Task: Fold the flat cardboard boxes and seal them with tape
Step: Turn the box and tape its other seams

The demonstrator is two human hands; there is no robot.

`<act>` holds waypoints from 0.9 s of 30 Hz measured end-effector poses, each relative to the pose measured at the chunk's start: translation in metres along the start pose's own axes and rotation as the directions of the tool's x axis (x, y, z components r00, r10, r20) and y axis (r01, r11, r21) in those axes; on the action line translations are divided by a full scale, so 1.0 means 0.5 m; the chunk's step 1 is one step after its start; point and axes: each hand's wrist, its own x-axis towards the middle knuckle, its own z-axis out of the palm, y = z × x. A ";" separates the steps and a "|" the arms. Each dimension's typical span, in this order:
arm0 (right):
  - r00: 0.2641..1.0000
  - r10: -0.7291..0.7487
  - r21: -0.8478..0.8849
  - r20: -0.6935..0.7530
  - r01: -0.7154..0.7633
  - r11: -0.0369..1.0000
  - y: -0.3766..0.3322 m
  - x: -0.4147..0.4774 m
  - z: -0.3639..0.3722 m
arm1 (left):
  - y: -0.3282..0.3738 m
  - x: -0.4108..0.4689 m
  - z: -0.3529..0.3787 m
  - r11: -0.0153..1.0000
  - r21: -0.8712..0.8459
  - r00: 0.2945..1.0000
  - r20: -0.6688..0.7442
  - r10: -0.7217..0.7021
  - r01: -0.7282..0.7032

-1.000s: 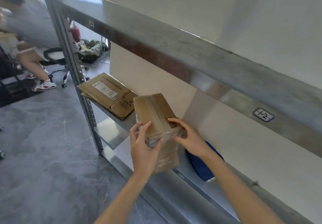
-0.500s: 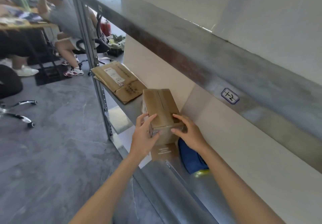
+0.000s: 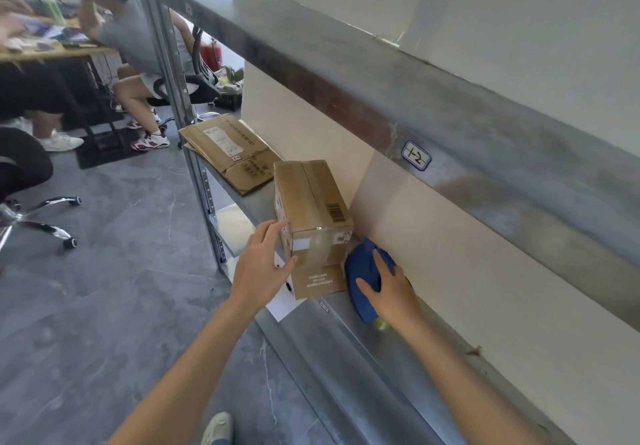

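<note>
A folded, taped brown box with a barcode label stands on the metal shelf, on top of a flatter piece of cardboard. My left hand rests against the box's left side with relaxed fingers and its thumb at the front corner. My right hand lies with spread, straight fingers on a blue object just right of the box, against the wall. A stack of flat cardboard boxes lies further back on the same shelf.
An upper shelf beam with a label hangs over the work spot. The shelf post stands at the left. A white sheet overhangs the shelf edge. Seated people, a table and office chairs occupy the left floor.
The box now stands on the shelf. My right hand left the box and moved right onto the blue object. My left hand slid down to the box's left side.
</note>
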 end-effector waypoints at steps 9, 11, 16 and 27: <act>0.987 0.013 -0.048 0.157 -0.006 0.999 0.011 0.023 0.008 | -0.013 -0.054 -0.004 0.999 0.003 0.998 0.039 -0.043 0.043; 0.980 0.014 -0.005 0.201 -0.013 1.000 0.014 0.037 -0.008 | -0.016 -0.064 -0.006 0.998 0.012 0.996 0.064 -0.056 0.056; 0.960 0.046 0.119 0.277 -0.081 0.990 0.025 0.075 -0.036 | -0.016 -0.073 -0.019 0.996 0.026 0.994 0.073 -0.086 0.084; 0.946 0.082 0.295 0.314 -0.179 0.939 0.026 0.116 -0.038 | -0.003 -0.073 -0.027 0.997 0.045 0.991 0.120 -0.066 0.061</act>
